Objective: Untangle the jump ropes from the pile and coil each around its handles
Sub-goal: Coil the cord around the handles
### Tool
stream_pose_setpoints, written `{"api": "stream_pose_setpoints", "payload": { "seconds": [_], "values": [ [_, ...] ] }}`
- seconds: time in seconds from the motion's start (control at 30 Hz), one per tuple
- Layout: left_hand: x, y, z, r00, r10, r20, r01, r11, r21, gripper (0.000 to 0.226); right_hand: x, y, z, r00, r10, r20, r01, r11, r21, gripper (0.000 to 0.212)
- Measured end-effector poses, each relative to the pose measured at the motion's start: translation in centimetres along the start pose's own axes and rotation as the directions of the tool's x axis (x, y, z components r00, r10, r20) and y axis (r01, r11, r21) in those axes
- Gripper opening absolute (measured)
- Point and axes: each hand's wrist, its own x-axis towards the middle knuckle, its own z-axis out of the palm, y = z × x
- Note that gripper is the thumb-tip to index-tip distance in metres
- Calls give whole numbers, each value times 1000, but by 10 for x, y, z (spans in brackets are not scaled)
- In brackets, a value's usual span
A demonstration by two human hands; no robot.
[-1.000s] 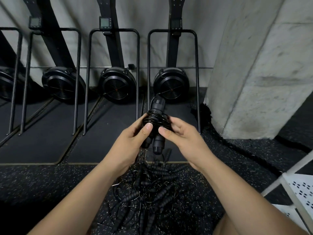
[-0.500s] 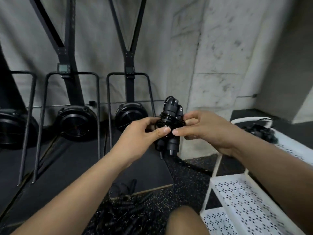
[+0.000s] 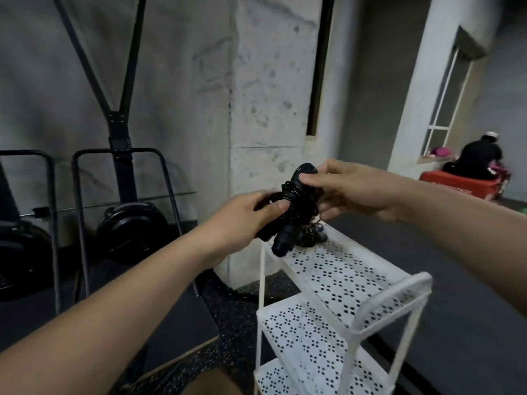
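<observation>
The jump rope (image 3: 292, 206) is pretty much a finished bundle. Its two black handles (image 3: 283, 242) sit side by side, and the thin black cord (image 3: 296, 195) is wound round their middle in a tight stack of loops. One handle end pokes out below the coils and a rounded end sticks up on top. The whole thing is tilted, top leaning right, and held in the air just above the far left corner of the white rack (image 3: 328, 269).

Both hands have hold of it. The left hand (image 3: 242, 216) grips it from the left with its fingers curled round the lower part, thumb pressed flat across the coils. The right hand (image 3: 350, 189) comes in from the right with its thumb on the upper handle end and the rest of its fingers wrapped behind the bundle.

The rack is white perforated metal with three shelves showing. On the top shelf, at the far end right under the held rope, there's a dark bundle (image 3: 309, 235). It's too blurry and half hidden to say exactly what it is. No telling what's on the lower shelves, they're only partly in view.

Behind the rack is a concrete pillar (image 3: 268, 109). Left of that is a black fan-wheel machine (image 3: 131, 232). Way off beyond the rack on the right, a person (image 3: 482, 161) in black sits by a red box (image 3: 459, 183).
</observation>
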Motion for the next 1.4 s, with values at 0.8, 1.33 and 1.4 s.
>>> {"api": "stream_pose_setpoints", "payload": {
  "seconds": [0.8,1.33,1.4],
  "values": [
    [81,-52,119,992,-44,118,-20,870,492,79,23,130,-77,975,132,-181,-166,968,-187,27],
    [67,-76,121,996,4,91,-51,850,524,81,37,174,-69,949,131,-288,-271,805,-528,44],
    [67,-77,120,998,29,61,-57,846,531,75,37,171,-71,954,196,-227,-282,839,-464,41]
  ]
}}
